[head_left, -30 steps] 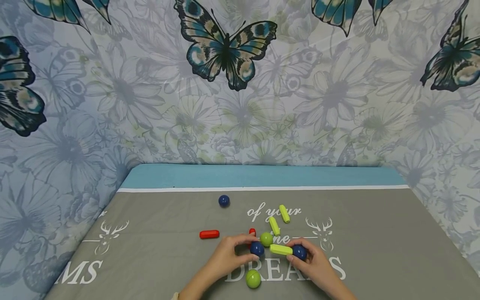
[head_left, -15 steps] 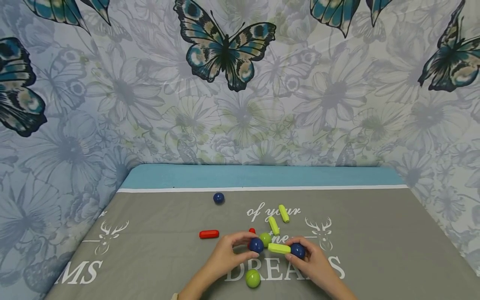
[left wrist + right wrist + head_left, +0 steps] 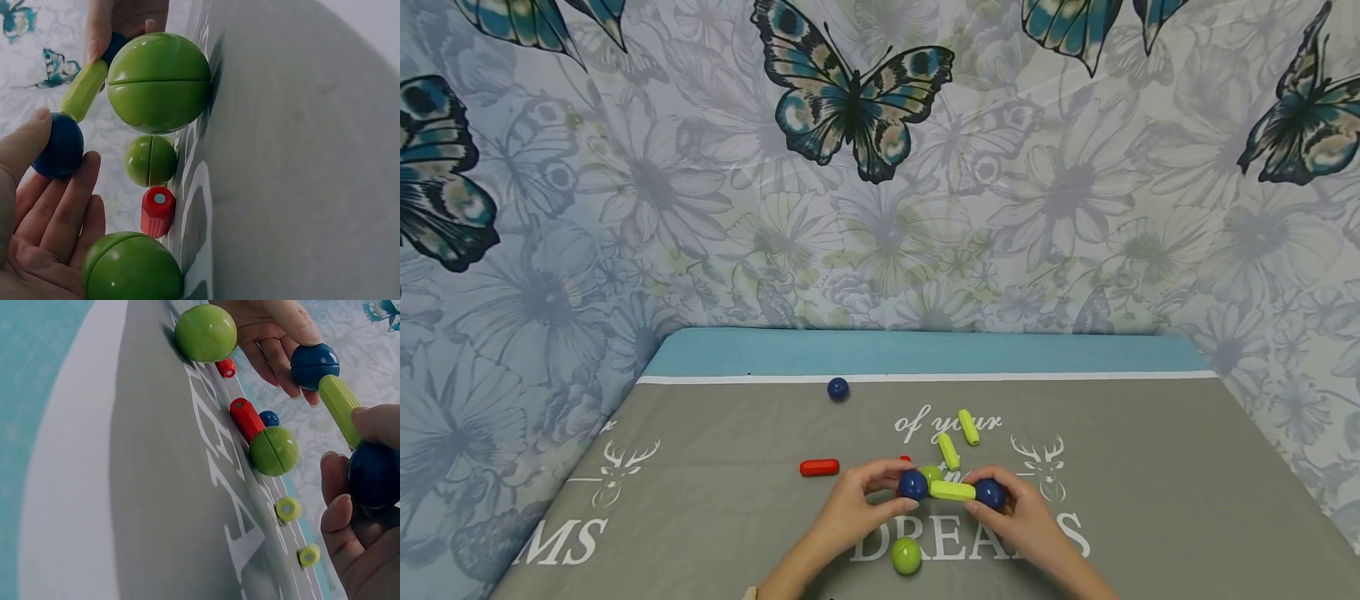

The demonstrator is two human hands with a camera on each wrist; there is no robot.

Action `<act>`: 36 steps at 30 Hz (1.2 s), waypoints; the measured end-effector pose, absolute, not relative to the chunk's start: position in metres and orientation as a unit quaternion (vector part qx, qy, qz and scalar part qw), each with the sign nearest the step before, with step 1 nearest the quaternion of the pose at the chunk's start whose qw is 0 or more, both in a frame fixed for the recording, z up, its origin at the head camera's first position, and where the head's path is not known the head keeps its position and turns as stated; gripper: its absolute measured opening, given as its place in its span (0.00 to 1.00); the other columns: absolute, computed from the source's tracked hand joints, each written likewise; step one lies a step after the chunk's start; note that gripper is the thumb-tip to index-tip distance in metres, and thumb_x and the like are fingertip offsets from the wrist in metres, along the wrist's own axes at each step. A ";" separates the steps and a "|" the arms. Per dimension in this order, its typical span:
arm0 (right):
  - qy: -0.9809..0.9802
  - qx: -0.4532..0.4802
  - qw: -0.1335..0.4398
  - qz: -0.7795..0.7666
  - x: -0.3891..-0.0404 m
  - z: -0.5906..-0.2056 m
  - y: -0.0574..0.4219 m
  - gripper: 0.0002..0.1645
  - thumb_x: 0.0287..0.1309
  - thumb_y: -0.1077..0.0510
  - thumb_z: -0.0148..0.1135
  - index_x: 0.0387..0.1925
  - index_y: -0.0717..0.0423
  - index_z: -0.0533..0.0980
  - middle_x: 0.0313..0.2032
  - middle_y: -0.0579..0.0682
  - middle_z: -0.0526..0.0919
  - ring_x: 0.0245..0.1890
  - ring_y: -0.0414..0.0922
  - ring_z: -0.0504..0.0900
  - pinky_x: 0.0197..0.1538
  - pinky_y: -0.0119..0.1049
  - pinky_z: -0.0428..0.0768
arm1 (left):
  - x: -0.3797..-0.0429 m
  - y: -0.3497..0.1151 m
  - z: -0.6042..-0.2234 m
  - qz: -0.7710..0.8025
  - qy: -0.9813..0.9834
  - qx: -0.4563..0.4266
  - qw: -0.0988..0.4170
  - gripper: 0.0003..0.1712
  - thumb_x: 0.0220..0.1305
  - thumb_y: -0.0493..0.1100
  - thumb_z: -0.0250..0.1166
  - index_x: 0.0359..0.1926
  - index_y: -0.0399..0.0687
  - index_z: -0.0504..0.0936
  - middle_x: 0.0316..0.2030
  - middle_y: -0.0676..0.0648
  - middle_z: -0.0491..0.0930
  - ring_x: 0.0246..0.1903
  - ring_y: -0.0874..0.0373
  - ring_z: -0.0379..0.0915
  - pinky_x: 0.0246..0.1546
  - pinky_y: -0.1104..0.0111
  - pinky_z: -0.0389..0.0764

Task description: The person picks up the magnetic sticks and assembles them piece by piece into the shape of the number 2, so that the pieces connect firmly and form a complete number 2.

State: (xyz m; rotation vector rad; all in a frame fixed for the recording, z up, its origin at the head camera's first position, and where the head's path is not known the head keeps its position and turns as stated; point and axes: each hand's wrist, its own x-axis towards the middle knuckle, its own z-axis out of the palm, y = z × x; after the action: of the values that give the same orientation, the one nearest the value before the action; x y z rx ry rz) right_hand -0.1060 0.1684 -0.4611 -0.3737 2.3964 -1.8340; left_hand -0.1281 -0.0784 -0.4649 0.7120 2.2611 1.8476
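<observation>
My left hand (image 3: 853, 504) pinches a dark blue ball (image 3: 913, 485) between thumb and fingers. In my right hand (image 3: 1026, 517) is another blue ball (image 3: 990, 493), with a yellow-green ridged rod (image 3: 952, 490) stuck out from it toward the left. The rod's free end meets the left ball in both wrist views; whether it sits inside cannot be told. Both hands hold these pieces above the cloth. Behind them, partly hidden, lie a green ball (image 3: 274, 450) and a red rod (image 3: 247, 420) touching it. A nearer green ball (image 3: 906, 556) rests between my forearms.
Two loose yellow-green rods (image 3: 948, 452) lie beyond the hands on the grey printed cloth (image 3: 715, 467). A red rod (image 3: 819, 467) is at the left, and a blue ball (image 3: 838, 389) lies near the white stripe. Butterfly-patterned fabric (image 3: 880, 250) hangs behind the table.
My right hand has moved left and slightly up with its ball and rod, closing the gap to the left ball. The loose blue ball at the back has rolled a little left and farther away.
</observation>
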 end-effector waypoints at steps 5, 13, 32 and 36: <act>0.786 -0.135 0.043 -0.601 -0.107 -0.461 0.166 0.15 0.52 0.65 0.68 0.42 0.60 0.75 0.44 0.56 0.77 0.39 0.43 0.77 0.39 0.31 0.79 | -0.122 -0.077 -0.445 0.614 0.753 0.221 0.081 0.21 0.54 0.33 0.69 0.50 0.32 0.78 0.41 0.45 0.81 0.38 0.56 0.78 0.46 0.57 0.76; 0.786 -0.132 0.048 -0.602 -0.109 -0.459 0.165 0.15 0.52 0.64 0.68 0.42 0.61 0.75 0.44 0.58 0.77 0.40 0.45 0.77 0.39 0.32 0.79 | -0.126 -0.076 -0.457 0.609 0.754 0.236 0.069 0.24 0.55 0.36 0.69 0.54 0.38 0.77 0.46 0.45 0.79 0.41 0.57 0.77 0.48 0.60 0.75; 0.749 -0.181 0.079 -0.633 -0.115 -0.460 0.150 0.17 0.56 0.62 0.65 0.47 0.62 0.74 0.47 0.60 0.74 0.43 0.45 0.78 0.40 0.33 0.79 | -0.132 -0.064 -0.466 0.576 0.774 0.261 0.027 0.12 0.54 0.43 0.71 0.41 0.49 0.84 0.37 0.54 0.80 0.37 0.60 0.76 0.38 0.70 0.79; 0.752 -0.186 0.082 -0.627 -0.116 -0.459 0.150 0.19 0.56 0.61 0.65 0.49 0.62 0.73 0.49 0.60 0.74 0.45 0.45 0.78 0.41 0.33 0.79 | -0.134 -0.065 -0.469 0.575 0.775 0.261 0.018 0.11 0.54 0.43 0.71 0.40 0.50 0.85 0.37 0.54 0.80 0.36 0.60 0.76 0.37 0.69 0.79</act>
State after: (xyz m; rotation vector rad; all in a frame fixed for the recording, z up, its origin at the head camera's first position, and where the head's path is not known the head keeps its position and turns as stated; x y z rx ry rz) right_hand -0.1159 0.1504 -0.4586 -0.5541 2.2471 -1.8715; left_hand -0.1342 -0.0650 -0.4686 0.8092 2.4080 1.7872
